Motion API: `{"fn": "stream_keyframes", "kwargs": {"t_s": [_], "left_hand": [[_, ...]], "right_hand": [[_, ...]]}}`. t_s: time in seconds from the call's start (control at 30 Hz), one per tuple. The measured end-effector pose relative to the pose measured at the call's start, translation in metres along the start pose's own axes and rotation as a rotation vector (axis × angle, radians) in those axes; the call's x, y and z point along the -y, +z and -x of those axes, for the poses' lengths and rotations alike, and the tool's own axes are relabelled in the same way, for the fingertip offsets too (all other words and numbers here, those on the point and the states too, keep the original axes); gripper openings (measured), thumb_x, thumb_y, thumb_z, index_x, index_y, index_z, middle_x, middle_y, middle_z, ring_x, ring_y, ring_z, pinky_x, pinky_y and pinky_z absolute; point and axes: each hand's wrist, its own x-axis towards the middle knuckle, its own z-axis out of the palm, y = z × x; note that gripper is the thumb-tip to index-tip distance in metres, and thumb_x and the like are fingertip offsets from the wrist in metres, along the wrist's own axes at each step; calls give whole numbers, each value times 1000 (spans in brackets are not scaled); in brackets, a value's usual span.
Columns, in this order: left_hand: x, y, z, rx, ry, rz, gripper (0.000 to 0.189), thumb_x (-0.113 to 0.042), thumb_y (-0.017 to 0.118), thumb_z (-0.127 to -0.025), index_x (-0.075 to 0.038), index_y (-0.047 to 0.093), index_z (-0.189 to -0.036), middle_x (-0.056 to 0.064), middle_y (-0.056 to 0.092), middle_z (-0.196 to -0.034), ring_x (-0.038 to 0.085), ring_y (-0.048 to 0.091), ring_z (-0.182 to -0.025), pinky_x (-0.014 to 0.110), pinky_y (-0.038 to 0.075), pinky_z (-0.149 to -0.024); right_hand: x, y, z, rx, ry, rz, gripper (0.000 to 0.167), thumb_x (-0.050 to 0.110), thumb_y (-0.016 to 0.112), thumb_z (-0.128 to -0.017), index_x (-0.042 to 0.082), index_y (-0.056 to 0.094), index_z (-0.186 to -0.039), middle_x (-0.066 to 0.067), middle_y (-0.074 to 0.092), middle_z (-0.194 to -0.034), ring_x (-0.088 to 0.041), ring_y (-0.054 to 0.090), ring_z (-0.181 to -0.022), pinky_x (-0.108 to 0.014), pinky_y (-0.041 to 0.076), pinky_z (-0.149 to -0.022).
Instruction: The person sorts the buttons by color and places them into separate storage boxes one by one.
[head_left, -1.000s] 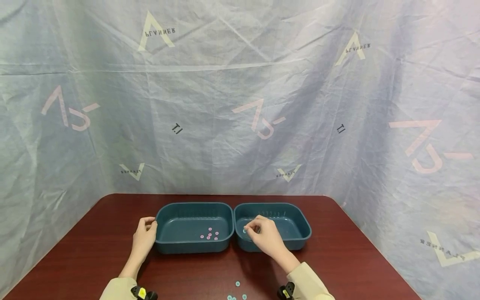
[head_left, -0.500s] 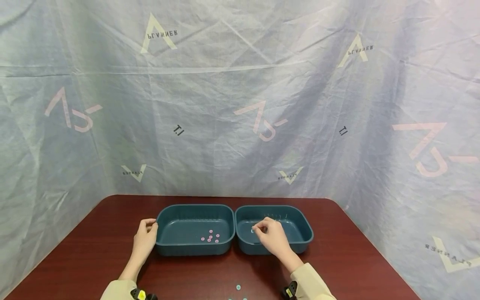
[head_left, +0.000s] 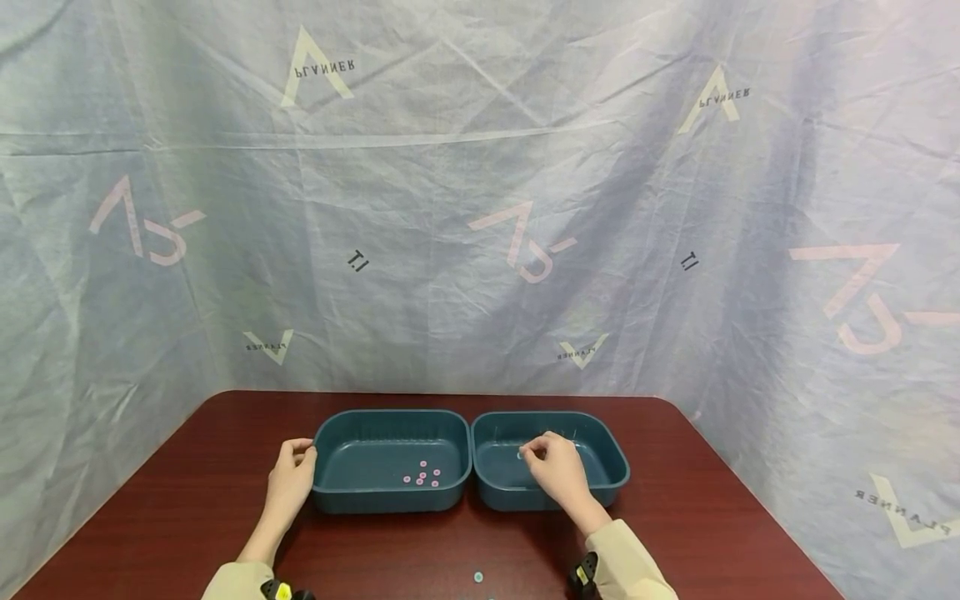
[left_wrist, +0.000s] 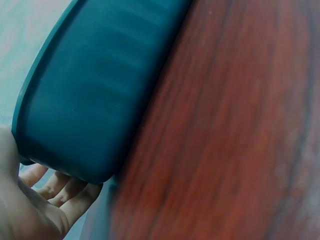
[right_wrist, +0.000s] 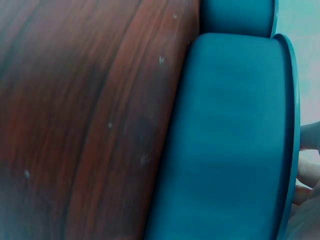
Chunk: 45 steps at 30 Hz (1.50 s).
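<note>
My left hand (head_left: pixel 291 475) holds the left end of a dark teal bin (head_left: pixel 386 502), its fingers (left_wrist: pixel 75 202) against the outer end wall and its thumb side by the rim. Several small pink button-like discs (head_left: pixel 423 476) lie in this bin, toward its right front. Over the second teal bin (head_left: pixel 517 500), on the right, my right hand (head_left: pixel 561 468) pinches a small light-blue button-like disc (head_left: pixel 521 456) between thumb and fingertips. Only parts of this hand's fingers (right_wrist: pixel 307 172) show beyond the rim in the right wrist view, where the disc is hidden.
Both bins stand side by side on a dark red wooden table (head_left: pixel 375 550). Near the table's front lies a light-blue disc (head_left: pixel 478 577), with more cut off by the lower frame edge. A printed pale cloth (head_left: pixel 435 208) hangs behind the table.
My right hand has moved rightward over the right bin, carrying the light-blue disc. My left hand keeps its place at the left bin. The head view has tilted slightly up.
</note>
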Motion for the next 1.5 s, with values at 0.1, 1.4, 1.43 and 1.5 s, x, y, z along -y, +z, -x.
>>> {"fn": "stream_keyframes", "kwargs": {"t_s": [0.1, 1.4, 1.43, 1.5], "left_hand": [[0, 0, 0, 8, 3, 0, 45, -32, 31, -101, 1, 36, -131, 27, 48, -123, 37, 51, -108, 36, 41, -77], [-1, 0, -2, 6, 7, -18, 43, -30, 32, -101, 1, 36, -130, 28, 48, -122, 38, 51, -108, 42, 42, -79], [-1, 0, -2, 9, 2, -19, 43, -30, 31, -101, 1, 36, -130, 28, 48, -123, 38, 51, -108, 41, 41, -79], [0, -1, -2, 15, -6, -22, 43, -31, 31, -101, 0, 36, -130, 27, 48, -124, 37, 50, -109, 39, 41, -79]], "right_hand": [[-3, -1, -2, -15, 19, 14, 8, 13, 69, -83, 10, 75, -79, 3, 63, -73, -5, 44, -56, -22, 36, -51], [-13, -5, -15, -4, 106, 28, 9, 13, 67, -83, 10, 75, -82, -1, 64, -77, -9, 45, -57, -24, 35, -49], [-14, -4, -15, -4, 102, 29, 9, 13, 67, -83, 10, 75, -82, -1, 64, -77, -9, 45, -57, -25, 35, -49], [-14, -4, -15, -4, 102, 31, 10, 13, 67, -83, 10, 75, -82, -1, 64, -77, -8, 45, -57, -24, 35, -49]]}}
